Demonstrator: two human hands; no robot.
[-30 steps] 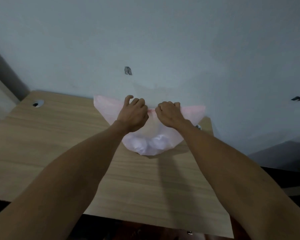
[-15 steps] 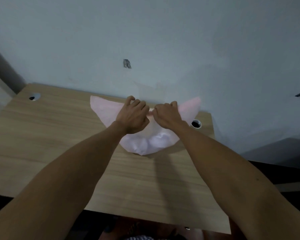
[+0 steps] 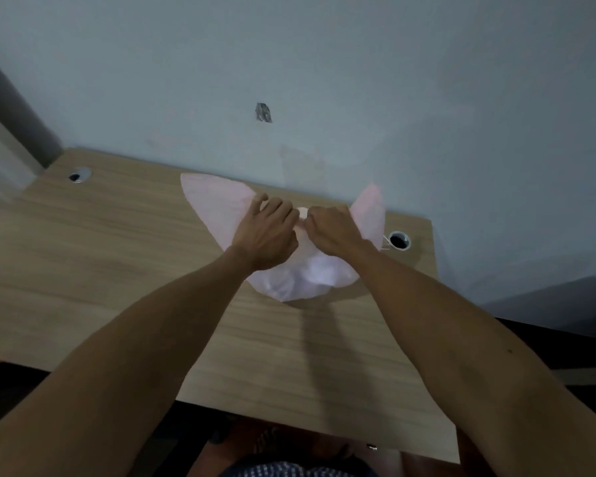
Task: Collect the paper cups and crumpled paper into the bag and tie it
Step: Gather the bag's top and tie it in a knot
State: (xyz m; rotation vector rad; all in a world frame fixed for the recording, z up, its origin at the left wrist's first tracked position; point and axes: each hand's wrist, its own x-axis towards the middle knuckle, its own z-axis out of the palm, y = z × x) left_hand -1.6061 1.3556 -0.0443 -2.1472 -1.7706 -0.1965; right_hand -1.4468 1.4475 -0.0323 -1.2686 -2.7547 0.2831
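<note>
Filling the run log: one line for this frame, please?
phase: tying | bag: pink, on desk, two corners flared | left hand: grips bag top | right hand: grips bag top | knot: not visible | loose cups/paper: none seen

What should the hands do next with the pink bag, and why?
Probably cross the two flaps and pull them into a knot. The left hand and right hand each grip the pink bag at its gathered neck; both corners stick out loose, and no knot shows.
</note>
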